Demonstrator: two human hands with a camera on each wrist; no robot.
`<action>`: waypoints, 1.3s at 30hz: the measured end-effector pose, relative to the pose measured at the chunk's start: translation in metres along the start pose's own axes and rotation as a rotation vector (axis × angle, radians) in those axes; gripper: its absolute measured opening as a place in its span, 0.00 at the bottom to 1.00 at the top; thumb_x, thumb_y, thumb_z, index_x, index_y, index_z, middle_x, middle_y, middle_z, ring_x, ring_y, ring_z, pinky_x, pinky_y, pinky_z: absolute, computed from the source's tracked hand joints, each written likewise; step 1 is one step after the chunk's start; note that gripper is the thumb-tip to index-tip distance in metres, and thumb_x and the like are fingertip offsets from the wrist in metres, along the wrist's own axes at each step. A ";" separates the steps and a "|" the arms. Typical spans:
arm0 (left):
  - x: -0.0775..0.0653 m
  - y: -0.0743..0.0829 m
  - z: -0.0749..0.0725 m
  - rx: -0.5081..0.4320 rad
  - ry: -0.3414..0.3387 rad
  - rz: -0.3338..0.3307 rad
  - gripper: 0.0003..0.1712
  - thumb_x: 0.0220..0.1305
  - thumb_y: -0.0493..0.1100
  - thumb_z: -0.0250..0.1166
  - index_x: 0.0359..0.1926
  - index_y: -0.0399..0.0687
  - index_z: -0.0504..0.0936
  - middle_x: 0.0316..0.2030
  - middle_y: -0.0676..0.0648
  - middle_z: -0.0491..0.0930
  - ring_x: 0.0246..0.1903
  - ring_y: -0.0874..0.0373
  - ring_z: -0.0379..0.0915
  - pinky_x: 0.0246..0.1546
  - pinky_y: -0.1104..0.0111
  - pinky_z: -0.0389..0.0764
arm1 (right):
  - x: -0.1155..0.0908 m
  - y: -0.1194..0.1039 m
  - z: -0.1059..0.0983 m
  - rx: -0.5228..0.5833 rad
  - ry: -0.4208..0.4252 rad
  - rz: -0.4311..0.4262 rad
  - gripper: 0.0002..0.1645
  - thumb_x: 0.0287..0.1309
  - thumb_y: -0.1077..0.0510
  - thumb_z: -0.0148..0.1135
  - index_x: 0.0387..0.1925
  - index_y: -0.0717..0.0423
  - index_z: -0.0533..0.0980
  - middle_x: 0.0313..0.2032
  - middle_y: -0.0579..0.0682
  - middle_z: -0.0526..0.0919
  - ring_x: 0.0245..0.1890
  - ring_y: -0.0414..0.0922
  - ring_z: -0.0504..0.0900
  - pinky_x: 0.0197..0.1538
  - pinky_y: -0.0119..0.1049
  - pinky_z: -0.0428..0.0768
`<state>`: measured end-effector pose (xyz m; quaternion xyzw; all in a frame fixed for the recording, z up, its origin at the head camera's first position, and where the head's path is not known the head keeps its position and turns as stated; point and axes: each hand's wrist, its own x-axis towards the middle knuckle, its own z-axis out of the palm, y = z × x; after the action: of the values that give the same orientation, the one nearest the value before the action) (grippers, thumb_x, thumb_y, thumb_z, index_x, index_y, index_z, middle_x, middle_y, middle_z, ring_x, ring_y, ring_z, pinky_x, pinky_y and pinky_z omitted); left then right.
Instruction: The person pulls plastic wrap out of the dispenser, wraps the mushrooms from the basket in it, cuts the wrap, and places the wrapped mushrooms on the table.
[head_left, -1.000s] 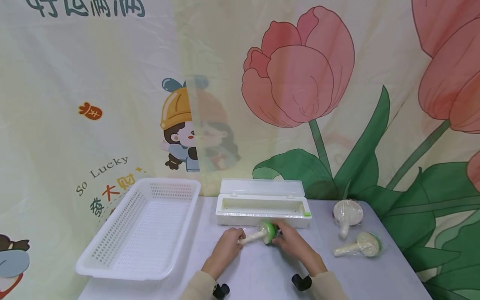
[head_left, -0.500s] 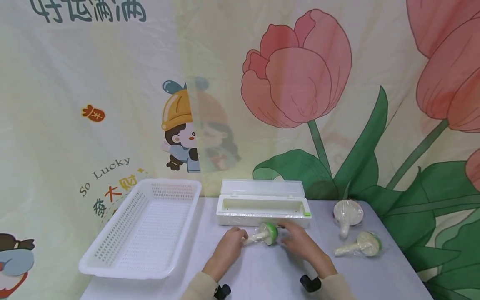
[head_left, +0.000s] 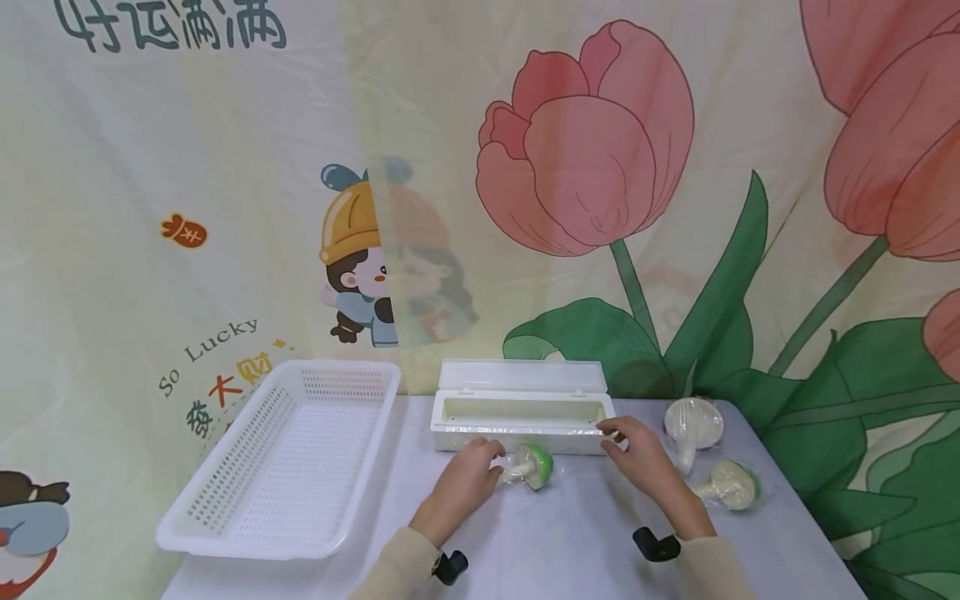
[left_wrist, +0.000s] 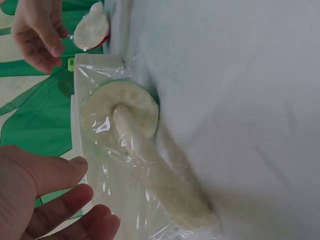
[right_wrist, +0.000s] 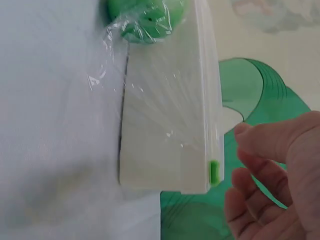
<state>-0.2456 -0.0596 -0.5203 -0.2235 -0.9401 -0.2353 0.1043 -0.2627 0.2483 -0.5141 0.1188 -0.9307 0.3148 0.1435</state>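
Note:
A toy mushroom (head_left: 537, 467) with a green cap and cream stem lies on the table, with clear plastic film around it. Just behind it stands a long white cling film box (head_left: 487, 440), its lid raised; film creases show across its front in the right wrist view. My left hand (head_left: 459, 486) is beside the stem end, and its spread fingers hold nothing in the left wrist view. At the box's right end is my right hand (head_left: 647, 461), fingers loosely bent with nothing between them. A green slider (right_wrist: 214, 172) sits on the box edge near it.
To the left is a large white perforated basket (head_left: 352, 500). Two more film-wrapped mushrooms lie at the right: one farther back (head_left: 694, 423), one nearer with a green cap edge (head_left: 733, 486). A printed cloth (head_left: 420, 100) hangs behind the table.
My right hand has moved right, away from the mushroom's cap to the box's right end. The left hand has let go of the stem end and shifted slightly up and right.

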 end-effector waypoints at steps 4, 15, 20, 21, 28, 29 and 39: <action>0.011 0.002 -0.002 -0.001 0.011 0.028 0.11 0.62 0.35 0.71 0.46 0.43 0.86 0.42 0.45 0.87 0.46 0.51 0.84 0.47 0.61 0.84 | 0.002 0.009 -0.007 -0.002 0.065 0.036 0.18 0.60 0.65 0.71 0.52 0.63 0.82 0.50 0.61 0.83 0.48 0.56 0.82 0.42 0.45 0.83; 0.046 0.021 -0.006 -0.007 -0.038 0.072 0.13 0.67 0.38 0.68 0.51 0.43 0.84 0.42 0.46 0.87 0.42 0.56 0.84 0.43 0.67 0.84 | -0.002 0.036 0.015 0.127 0.039 0.217 0.38 0.65 0.53 0.70 0.70 0.66 0.68 0.68 0.68 0.73 0.67 0.65 0.73 0.60 0.55 0.81; 0.068 0.035 -0.009 0.056 -0.058 0.154 0.14 0.69 0.39 0.67 0.54 0.44 0.84 0.44 0.46 0.87 0.44 0.56 0.84 0.44 0.70 0.84 | -0.003 0.039 0.022 0.181 0.001 0.285 0.42 0.68 0.48 0.67 0.74 0.64 0.63 0.73 0.67 0.67 0.71 0.65 0.70 0.62 0.52 0.80; 0.074 0.037 -0.009 0.062 -0.068 0.165 0.14 0.69 0.39 0.67 0.54 0.45 0.84 0.44 0.47 0.87 0.44 0.57 0.84 0.44 0.70 0.84 | -0.003 0.039 0.023 0.190 0.002 0.292 0.42 0.68 0.48 0.67 0.74 0.64 0.63 0.73 0.67 0.67 0.71 0.65 0.70 0.62 0.51 0.80; 0.116 0.055 0.001 0.075 -0.172 0.257 0.14 0.70 0.41 0.66 0.54 0.45 0.85 0.43 0.49 0.87 0.43 0.60 0.83 0.42 0.73 0.82 | -0.001 0.047 0.027 0.245 0.063 0.280 0.39 0.67 0.51 0.69 0.71 0.66 0.66 0.71 0.67 0.70 0.70 0.64 0.71 0.62 0.48 0.80; 0.121 0.057 0.003 0.077 -0.187 0.266 0.14 0.71 0.42 0.66 0.54 0.45 0.85 0.43 0.49 0.88 0.43 0.60 0.83 0.42 0.74 0.82 | -0.001 0.049 0.027 0.253 0.074 0.280 0.39 0.66 0.52 0.69 0.71 0.65 0.67 0.70 0.66 0.71 0.70 0.63 0.71 0.62 0.48 0.80; 0.144 0.082 0.032 -0.003 -0.230 0.280 0.11 0.71 0.44 0.66 0.52 0.50 0.87 0.41 0.54 0.87 0.39 0.66 0.80 0.40 0.78 0.78 | 0.002 0.048 0.037 0.287 0.181 0.209 0.35 0.61 0.57 0.74 0.65 0.70 0.73 0.64 0.69 0.77 0.62 0.64 0.80 0.52 0.42 0.85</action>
<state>-0.3366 0.0744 -0.4721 -0.3777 -0.9052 -0.1929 0.0273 -0.2863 0.2618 -0.5684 0.0122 -0.8668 0.4668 0.1748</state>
